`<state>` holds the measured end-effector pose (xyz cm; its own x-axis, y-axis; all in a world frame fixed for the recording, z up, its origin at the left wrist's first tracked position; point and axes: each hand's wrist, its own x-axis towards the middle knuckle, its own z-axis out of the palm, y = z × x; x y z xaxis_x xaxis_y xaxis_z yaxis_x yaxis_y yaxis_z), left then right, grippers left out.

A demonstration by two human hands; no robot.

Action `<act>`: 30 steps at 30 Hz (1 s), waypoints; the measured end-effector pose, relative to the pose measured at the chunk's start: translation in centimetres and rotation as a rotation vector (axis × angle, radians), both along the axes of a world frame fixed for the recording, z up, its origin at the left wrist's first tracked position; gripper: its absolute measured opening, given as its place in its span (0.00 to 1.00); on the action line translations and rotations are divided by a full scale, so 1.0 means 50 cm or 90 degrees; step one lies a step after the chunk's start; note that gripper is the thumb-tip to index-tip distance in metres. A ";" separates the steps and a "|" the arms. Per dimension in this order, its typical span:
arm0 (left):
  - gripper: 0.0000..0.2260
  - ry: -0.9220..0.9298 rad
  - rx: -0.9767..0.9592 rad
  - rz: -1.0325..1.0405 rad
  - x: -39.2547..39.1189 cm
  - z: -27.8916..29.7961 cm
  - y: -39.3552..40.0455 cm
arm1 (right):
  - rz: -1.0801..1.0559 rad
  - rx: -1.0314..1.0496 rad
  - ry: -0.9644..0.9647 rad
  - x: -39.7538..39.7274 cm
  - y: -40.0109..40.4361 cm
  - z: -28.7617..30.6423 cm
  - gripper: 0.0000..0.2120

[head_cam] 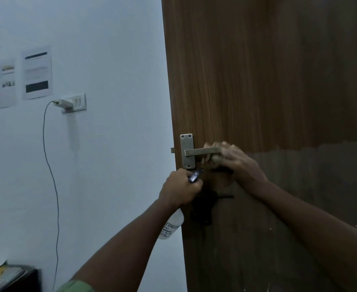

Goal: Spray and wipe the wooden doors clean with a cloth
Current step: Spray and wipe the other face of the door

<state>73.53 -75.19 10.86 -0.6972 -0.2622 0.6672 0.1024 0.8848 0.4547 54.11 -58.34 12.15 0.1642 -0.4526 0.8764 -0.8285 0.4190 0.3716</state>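
Wiping around the lever handle (202,152) looks to be the step in hand: the right hand (232,160) sits just behind the free end of the handle, fingers curled round a small bunched cloth (215,160) that it presses against the wooden door (257,81), though the cloth is blurred and mostly hidden by the fingers. Just below the handle's metal backplate (187,151), the left hand (178,189) grips the neck of a white spray bottle (171,225), fingers wrapped round the dark trigger head (195,175), whose nozzle points up toward the handle; the bottle's body hangs below that hand at the door's edge. Above the handle the door's surface shows clear, warm grain, while level with the handle and below it, out to the right, the surface is duller and greyer, with a ragged border between the two; whether that lower band is wet or unwiped I cannot tell. Left of the handle, well apart on the pale wall, are a switch plate (76,102) with a charger (62,103) plugged in, its cable trailing down, and printed sheets (37,73) pinned higher up. I judge the task to be partway along, with the lower half of the door probably left to do. The next move calls for working the cloth in the tight gap behind the lever and round the backplate, then carrying the strokes downward, with the bottle kept clear of the cloth hand
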 end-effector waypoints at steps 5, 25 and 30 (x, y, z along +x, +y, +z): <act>0.12 -0.008 0.020 -0.015 -0.016 0.010 0.024 | 0.038 -0.027 0.048 -0.011 -0.030 -0.052 0.25; 0.14 0.043 0.056 0.103 -0.115 -0.049 0.201 | 0.088 -0.093 0.030 -0.148 0.124 0.022 0.23; 0.15 0.061 0.061 0.093 -0.133 -0.044 0.229 | 0.111 0.174 0.281 -0.177 0.142 -0.011 0.25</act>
<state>66.86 -63.73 8.67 -0.5821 -0.4208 0.6957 0.0234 0.8466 0.5317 45.24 -51.22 11.62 0.5828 -0.5873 0.5616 -0.6180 0.1283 0.7756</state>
